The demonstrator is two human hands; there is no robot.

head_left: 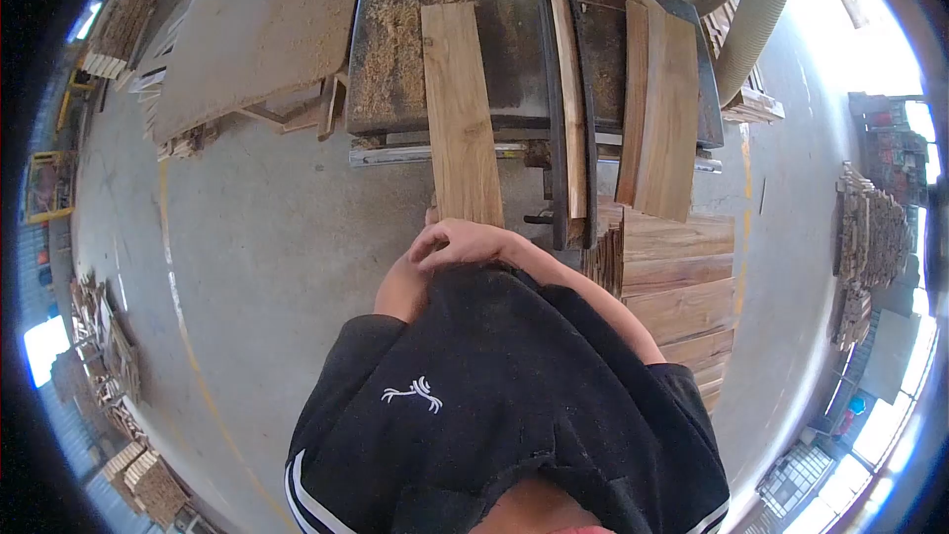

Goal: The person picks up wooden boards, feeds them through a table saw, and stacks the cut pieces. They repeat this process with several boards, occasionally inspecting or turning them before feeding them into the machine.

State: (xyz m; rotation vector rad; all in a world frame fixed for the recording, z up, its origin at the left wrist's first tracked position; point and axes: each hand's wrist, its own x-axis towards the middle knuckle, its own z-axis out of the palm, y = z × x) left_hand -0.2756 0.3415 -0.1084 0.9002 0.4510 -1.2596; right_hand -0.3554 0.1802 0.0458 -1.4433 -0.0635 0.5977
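Note:
A flat wooden plank (463, 119) lies lengthwise on the saw table, its near end jutting past the front edge toward me. My right arm reaches across my body, and my right hand (460, 240) rests at my left wrist with its fingers bent against the forearm. Only a bit of my left hand (431, 216) shows, beside the left corner of the plank's near end. The rest of it is hidden behind my right hand, so its grip does not show.
A long narrow strip (568, 99) lies along the dark rail. Right of it are more boards (667, 119). A plank stack (682, 277) stands on the floor at right. Sawdust covers the machine table (395, 69) and a side panel (262, 30). A hose (761, 20) hangs at upper right.

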